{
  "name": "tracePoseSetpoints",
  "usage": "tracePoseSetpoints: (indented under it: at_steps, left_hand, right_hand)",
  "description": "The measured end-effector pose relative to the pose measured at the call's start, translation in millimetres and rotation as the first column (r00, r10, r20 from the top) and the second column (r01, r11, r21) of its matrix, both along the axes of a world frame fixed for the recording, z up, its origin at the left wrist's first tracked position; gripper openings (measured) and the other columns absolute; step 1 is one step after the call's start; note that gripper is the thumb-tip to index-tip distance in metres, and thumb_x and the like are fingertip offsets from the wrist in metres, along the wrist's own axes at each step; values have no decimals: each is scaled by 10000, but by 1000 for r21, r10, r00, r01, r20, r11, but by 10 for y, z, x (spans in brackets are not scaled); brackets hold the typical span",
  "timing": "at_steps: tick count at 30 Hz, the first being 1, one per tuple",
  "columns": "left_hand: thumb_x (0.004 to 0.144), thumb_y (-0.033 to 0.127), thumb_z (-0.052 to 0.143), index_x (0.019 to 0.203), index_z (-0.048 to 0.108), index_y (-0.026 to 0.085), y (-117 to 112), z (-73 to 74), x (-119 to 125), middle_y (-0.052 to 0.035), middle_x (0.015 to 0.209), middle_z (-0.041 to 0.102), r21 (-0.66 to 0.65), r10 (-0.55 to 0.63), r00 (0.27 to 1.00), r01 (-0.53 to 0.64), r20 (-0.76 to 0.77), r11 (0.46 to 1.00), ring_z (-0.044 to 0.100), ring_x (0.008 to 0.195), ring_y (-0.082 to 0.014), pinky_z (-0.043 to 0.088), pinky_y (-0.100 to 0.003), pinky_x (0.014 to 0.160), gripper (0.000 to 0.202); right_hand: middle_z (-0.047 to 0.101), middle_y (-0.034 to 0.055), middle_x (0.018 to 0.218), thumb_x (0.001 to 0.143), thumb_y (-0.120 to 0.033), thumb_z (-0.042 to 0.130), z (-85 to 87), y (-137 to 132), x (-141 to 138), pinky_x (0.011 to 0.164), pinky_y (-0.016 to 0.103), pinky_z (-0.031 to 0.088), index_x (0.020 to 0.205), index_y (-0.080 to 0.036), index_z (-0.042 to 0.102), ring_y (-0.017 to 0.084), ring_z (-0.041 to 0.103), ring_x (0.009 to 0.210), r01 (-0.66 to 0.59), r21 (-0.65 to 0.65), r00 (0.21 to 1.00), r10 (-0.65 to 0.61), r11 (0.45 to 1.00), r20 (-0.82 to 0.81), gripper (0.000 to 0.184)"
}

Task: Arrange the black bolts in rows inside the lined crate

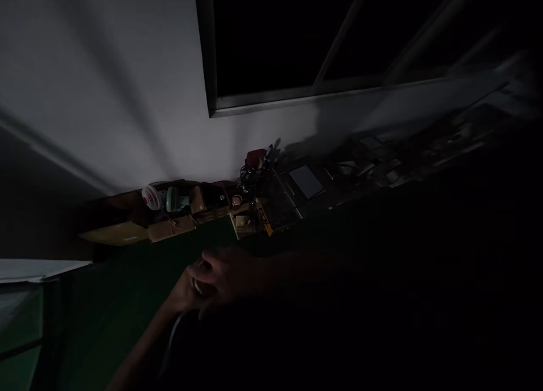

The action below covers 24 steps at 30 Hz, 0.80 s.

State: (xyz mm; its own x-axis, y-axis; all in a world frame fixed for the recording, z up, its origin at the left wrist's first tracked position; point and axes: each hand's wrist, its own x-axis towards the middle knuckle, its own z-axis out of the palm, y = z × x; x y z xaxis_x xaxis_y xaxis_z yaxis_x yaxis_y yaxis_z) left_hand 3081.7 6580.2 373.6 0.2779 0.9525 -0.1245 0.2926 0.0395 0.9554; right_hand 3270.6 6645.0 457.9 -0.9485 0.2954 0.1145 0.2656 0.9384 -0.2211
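Observation:
The scene is very dark. My right hand (231, 278) comes in from the right over the green table (123, 289), fingers curled and lying over my left hand (182, 295). My left forearm rises from the bottom edge. Both hands close together around a small pale object (197, 286) that I cannot make out; a thin pale strip hangs down from it along my left wrist.
Along the wall behind the table stand a small white fan (151, 197), a pale green device (176, 200), cardboard boxes (173, 227), a tangle of cables with a red thing (254, 159) and a grey tablet (306, 181). A dark window (331, 34) is above. A white surface (29, 268) lies left.

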Motion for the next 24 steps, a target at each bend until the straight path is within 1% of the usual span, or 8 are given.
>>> tracePoseSetpoints:
  at_steps: [5, 8, 10, 12, 15, 18, 21, 24]
  left_hand:
    - [565, 231, 720, 1062, 613, 198, -152, -117, -56, -51, 999, 661, 88, 93, 996, -92, -14, 992, 640, 916, -271, 557, -348, 741, 510]
    - [594, 260, 737, 1091, 578, 180, -293, -160, -155, -67, 1034, 655, 99, 137, 986, -147, 97, 984, 635, 923, -262, 553, -346, 764, 528]
    - [579, 251, 752, 1051, 581, 150, -401, -156, -245, -74, 986, 661, 107, 153, 983, -164, 106, 981, 638, 877, -248, 547, -332, 737, 512]
    - [568, 230, 757, 1011, 593, 137, -523, -131, -358, -63, 931, 662, 97, 183, 981, -189, 66, 977, 641, 828, -229, 538, -311, 696, 481]
    - [566, 237, 770, 1080, 582, 149, -738, -60, -565, -57, 978, 663, 83, 254, 965, -258, 64, 962, 641, 883, -239, 538, -331, 748, 555]
    - [534, 265, 792, 1183, 529, 155, -994, 87, -779, -69, 1067, 653, 124, 377, 919, -390, 118, 913, 626, 967, -263, 524, -374, 840, 709]
    - [506, 294, 813, 1172, 532, 143, -1285, 374, -977, -90, 1085, 653, 200, 494, 860, -510, 127, 836, 619, 990, -271, 509, -384, 873, 738]
    - [493, 317, 833, 1136, 557, 147, -1596, 796, -1158, -106, 1105, 651, 321, 602, 785, -614, 149, 721, 616, 1009, -273, 500, -386, 898, 720]
  right_hand:
    - [434, 114, 1354, 820, -517, 594, 24, -52, -189, 839, 416, 465, 1309, -305, 516, 293, 487, 1122, -199, -27, 978, 200, 980, 50, 539]
    - [496, 137, 1243, 826, -569, 566, 74, -109, -371, 758, 391, 486, 1409, -270, 400, 265, 546, 985, -79, -76, 984, 90, 994, 155, 676]
    - [532, 127, 1156, 857, -509, 548, 111, -164, -512, 704, 356, 487, 1381, -235, 433, 235, 556, 905, -86, -68, 976, 97, 994, 196, 602]
    - [527, 115, 1193, 856, -390, 576, 179, -204, -659, 724, 352, 489, 1295, -244, 517, 239, 537, 958, -266, -23, 950, 266, 964, 164, 467]
    - [520, 85, 1259, 837, -245, 598, 386, -197, -883, 840, 373, 482, 1193, -259, 584, 226, 504, 1040, -539, 18, 842, 538, 842, 48, 357]
    - [505, 75, 1298, 825, -192, 616, 654, -124, -1111, 950, 388, 458, 1215, -265, 560, 212, 498, 1120, -617, 16, 775, 612, 786, -155, 401]
    - [481, 73, 1333, 804, -214, 656, 796, -34, -1362, 978, 420, 468, 1283, -295, 493, 237, 491, 1205, -512, -28, 788, 456, 859, -413, 512]
    - [494, 80, 1329, 769, -267, 701, 675, 18, -1660, 1002, 447, 464, 1280, -296, 496, 263, 494, 1236, -355, -145, 797, 218, 923, -562, 551]
